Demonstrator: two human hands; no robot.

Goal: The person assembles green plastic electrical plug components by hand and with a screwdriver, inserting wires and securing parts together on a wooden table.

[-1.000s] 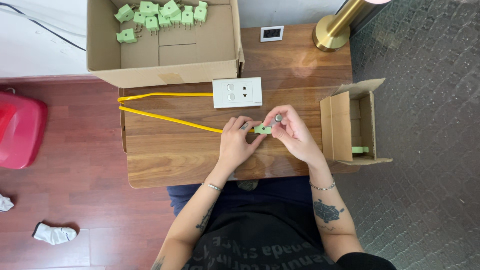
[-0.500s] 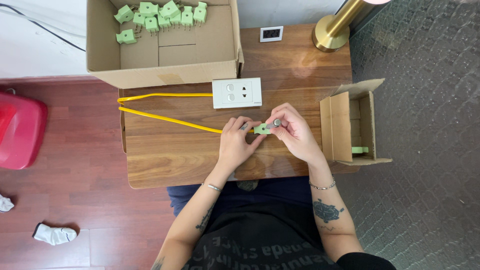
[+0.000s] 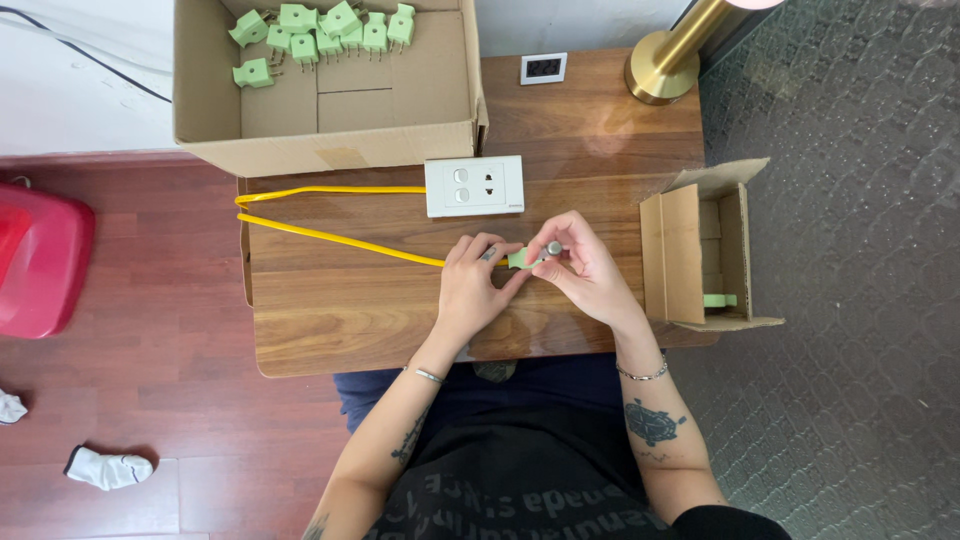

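- Mid-table, we pinch a small green plug (image 3: pixel 519 259) between our left hand (image 3: pixel 472 285) and right hand (image 3: pixel 583 270), both closed on it, steadying it at the yellow cable (image 3: pixel 340 239) end.
- More plugs wait in the big cardboard box (image 3: pixel 325 140).

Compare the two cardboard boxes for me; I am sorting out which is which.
The large box lies open-top at the table's far left and holds many green plugs; the small box stands on its side at the right edge, showing just one green piece. Both are plain brown cardboard, flaps open.
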